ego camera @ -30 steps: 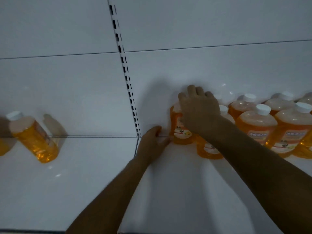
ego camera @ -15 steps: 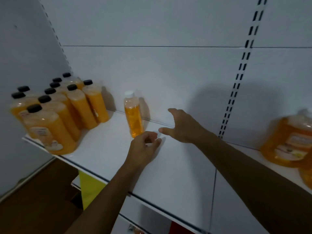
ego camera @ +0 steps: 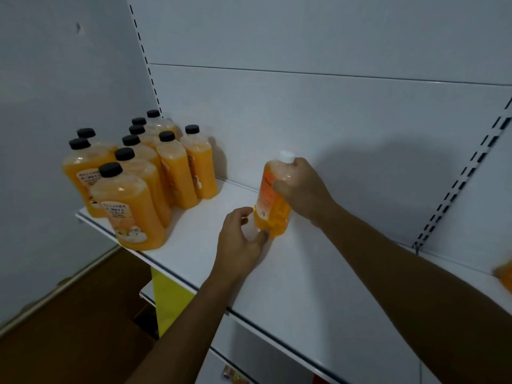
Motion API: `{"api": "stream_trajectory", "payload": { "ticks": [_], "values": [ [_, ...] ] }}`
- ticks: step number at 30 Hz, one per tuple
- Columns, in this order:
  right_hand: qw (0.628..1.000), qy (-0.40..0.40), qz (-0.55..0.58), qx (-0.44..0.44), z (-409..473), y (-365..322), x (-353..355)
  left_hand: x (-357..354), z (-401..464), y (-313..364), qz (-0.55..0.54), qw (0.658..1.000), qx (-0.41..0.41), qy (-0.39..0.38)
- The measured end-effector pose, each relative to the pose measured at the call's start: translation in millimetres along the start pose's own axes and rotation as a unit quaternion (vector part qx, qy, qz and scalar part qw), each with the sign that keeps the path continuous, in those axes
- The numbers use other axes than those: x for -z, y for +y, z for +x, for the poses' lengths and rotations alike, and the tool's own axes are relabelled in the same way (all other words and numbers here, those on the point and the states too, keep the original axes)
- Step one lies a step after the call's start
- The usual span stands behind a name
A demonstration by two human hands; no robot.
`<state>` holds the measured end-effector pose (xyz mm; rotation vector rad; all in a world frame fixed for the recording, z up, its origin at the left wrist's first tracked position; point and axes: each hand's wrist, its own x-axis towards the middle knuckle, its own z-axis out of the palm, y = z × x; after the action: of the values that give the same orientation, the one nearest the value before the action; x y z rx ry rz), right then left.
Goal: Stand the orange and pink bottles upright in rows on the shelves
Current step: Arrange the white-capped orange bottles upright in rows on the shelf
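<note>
1. Orange liquid fills the black-capped bottles [ego camera: 130,200] standing upright in a tight cluster at the far left of the white shelf [ego camera: 277,286], well clear of both hands. They look settled, so I would leave them be and avoid knocking them with a forearm.

2. Next along, the left hand [ego camera: 239,239] sits at the foot of the white-capped orange bottle [ego camera: 273,195], its fingers curled loosely with the thumb tip against the bottle's lower edge. Whether it truly pinches the base or only steadies it I cannot tell. To my eye its best use is as a stop, keeping the base from skating on the smooth shelf.

3. That bottle stands on the shelf between the two hands, close to the back panel [ego camera: 304,120], leaning very slightly. It should be set fully flat before anyone lets go.

4. On the far side, the right hand [ego camera: 303,189] is clamped round the bottle's upper body, thumb across the front, fingers wrapped behind just under the cap. A high grip gives leverage, so I would move slowly and press down gently.

5. Judging from the task, the bottle wants sliding into line with a row, label forward, and only then releasing top hand first.

6. At the right edge an orange blur [ego camera: 504,273] shows, too cut off to identify.
</note>
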<state>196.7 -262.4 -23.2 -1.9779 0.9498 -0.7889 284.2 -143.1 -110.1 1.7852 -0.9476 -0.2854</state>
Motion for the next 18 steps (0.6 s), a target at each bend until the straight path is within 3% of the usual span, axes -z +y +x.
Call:
{"api": "stream_trajectory", "payload": {
  "ticks": [4, 9, 12, 15, 18],
  "values": [
    [0.993, -0.011, 0.091, -0.075, -21, 17, 35, -22, -4, 11, -0.019, 0.997, -0.018, -0.07],
    [0.993, -0.009, 0.098, -0.07, -56, 33, 94, -63, -19, 34, -0.03, 0.988, -0.067, -0.139],
    [0.991, 0.03, 0.095, -0.094, -82, 44, 134, -96, -37, 60, -0.051, 0.97, -0.095, -0.219],
    [0.989, 0.081, 0.05, -0.115, -108, 51, 166, -136, -62, 92, -0.068, 0.95, -0.125, -0.277],
    [0.991, 0.081, -0.039, -0.104, -135, 59, 196, -166, -81, 111, -0.166, 0.931, -0.073, -0.318]
  ]
}}
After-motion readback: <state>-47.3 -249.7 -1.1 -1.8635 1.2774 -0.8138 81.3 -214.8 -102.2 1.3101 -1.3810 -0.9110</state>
